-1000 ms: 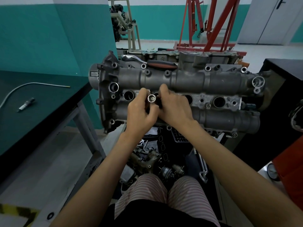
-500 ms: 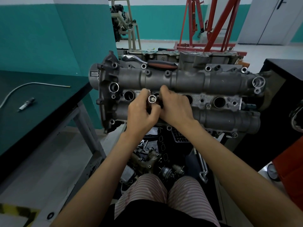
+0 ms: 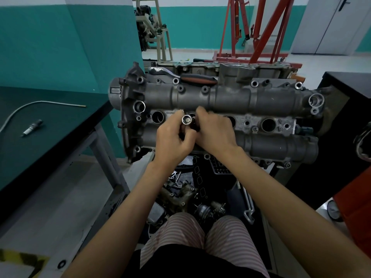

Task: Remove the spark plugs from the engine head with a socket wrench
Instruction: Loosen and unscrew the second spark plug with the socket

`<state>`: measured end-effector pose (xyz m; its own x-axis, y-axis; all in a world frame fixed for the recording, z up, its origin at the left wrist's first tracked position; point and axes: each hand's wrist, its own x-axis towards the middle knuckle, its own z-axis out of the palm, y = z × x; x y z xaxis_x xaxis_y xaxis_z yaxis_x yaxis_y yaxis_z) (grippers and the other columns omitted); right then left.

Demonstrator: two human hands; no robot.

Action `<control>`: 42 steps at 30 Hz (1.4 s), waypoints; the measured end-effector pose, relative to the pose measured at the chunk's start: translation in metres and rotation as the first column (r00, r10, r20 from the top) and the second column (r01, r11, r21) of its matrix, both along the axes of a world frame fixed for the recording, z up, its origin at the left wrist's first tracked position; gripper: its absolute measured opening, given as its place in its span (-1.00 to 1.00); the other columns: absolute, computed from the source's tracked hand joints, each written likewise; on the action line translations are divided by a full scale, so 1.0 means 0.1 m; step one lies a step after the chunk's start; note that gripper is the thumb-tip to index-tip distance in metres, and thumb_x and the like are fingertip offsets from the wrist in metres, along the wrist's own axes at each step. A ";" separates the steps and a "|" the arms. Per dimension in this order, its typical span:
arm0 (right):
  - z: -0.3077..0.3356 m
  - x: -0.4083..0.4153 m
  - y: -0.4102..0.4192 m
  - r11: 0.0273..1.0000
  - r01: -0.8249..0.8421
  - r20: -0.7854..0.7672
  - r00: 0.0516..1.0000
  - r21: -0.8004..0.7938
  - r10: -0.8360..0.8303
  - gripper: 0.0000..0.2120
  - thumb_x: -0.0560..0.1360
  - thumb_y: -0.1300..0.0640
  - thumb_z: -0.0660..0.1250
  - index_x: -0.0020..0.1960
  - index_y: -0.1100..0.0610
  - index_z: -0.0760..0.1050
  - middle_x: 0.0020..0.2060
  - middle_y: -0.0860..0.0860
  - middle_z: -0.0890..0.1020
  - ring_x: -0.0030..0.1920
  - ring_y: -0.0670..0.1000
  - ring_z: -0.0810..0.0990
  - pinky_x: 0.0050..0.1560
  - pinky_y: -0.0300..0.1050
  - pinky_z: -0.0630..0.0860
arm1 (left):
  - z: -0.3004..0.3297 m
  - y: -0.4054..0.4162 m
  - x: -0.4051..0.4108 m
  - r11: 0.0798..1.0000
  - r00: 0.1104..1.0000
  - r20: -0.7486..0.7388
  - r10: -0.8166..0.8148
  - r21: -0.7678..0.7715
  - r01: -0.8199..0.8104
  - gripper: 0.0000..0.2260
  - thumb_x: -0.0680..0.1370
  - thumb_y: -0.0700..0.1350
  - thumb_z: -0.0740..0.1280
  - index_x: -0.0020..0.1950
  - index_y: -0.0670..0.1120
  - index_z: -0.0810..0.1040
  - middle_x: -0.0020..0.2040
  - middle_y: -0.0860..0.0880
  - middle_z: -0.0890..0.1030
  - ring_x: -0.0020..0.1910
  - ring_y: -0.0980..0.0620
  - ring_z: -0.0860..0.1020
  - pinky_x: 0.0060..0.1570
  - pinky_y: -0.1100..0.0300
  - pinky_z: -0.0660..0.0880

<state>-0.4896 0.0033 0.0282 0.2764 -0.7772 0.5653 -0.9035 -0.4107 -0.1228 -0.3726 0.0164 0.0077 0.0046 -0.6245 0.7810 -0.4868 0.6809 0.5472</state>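
Note:
A grey engine head (image 3: 220, 101) stands in front of me with a row of round spark plug wells along its middle. My left hand (image 3: 172, 139) grips a shiny socket (image 3: 186, 119), its open end facing me, over the second well from the left. My right hand (image 3: 214, 131) is pressed against it, fingers curled round a dark part at the socket's right side; what that part is stays hidden. A ratchet wrench with a red-black handle (image 3: 198, 79) lies on top of the head. One loose spark plug (image 3: 32, 127) lies on the green table.
The green table (image 3: 60, 125) at left also carries a thin bent metal tube (image 3: 40, 103). Loose engine parts and a chain (image 3: 180, 189) lie on the floor between my knees and the head. A black cabinet (image 3: 347, 109) stands at right, a red hoist frame (image 3: 261, 29) behind.
Both hands stay together at the second well; the socket has shifted only slightly between my fingers.

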 end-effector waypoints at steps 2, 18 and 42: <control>0.00 -0.01 0.00 1.000 -0.011 -0.019 1.000 -0.010 0.011 -0.73 0.50 -0.04 0.21 -0.09 0.19 0.41 -0.26 0.15 0.59 -0.24 0.21 0.56 -0.36 -0.11 0.15 | 0.00 -0.01 0.00 1.000 1.000 -0.011 0.012 0.000 -0.012 -0.82 0.43 -0.16 0.12 -0.33 -0.22 0.30 -0.43 -0.08 0.34 -0.44 -0.04 0.28 -0.43 0.07 0.26; -0.02 -0.01 -0.02 0.999 -0.017 -0.052 0.999 -0.031 0.015 -0.77 0.52 0.02 0.19 -0.09 0.21 0.41 -0.24 0.16 0.60 -0.23 0.22 0.57 -0.37 -0.09 0.16 | -0.03 0.02 -0.01 0.999 0.999 -0.054 0.008 0.043 -0.005 -0.88 0.43 -0.09 0.19 -0.23 -0.10 0.28 -0.42 0.12 0.30 -0.47 0.14 0.27 -0.42 0.37 0.20; -0.02 -0.02 -0.02 1.000 0.006 -0.074 0.997 -0.022 -0.007 -0.78 0.51 0.00 0.17 -0.08 0.14 0.46 -0.17 0.12 0.62 -0.14 0.19 0.58 -0.32 -0.11 0.18 | -0.01 0.01 -0.02 0.998 0.998 -0.015 0.061 0.025 -0.061 -0.74 0.50 -0.08 0.23 -0.30 -0.09 0.20 -0.44 0.11 0.22 -0.42 0.08 0.20 -0.40 0.26 0.17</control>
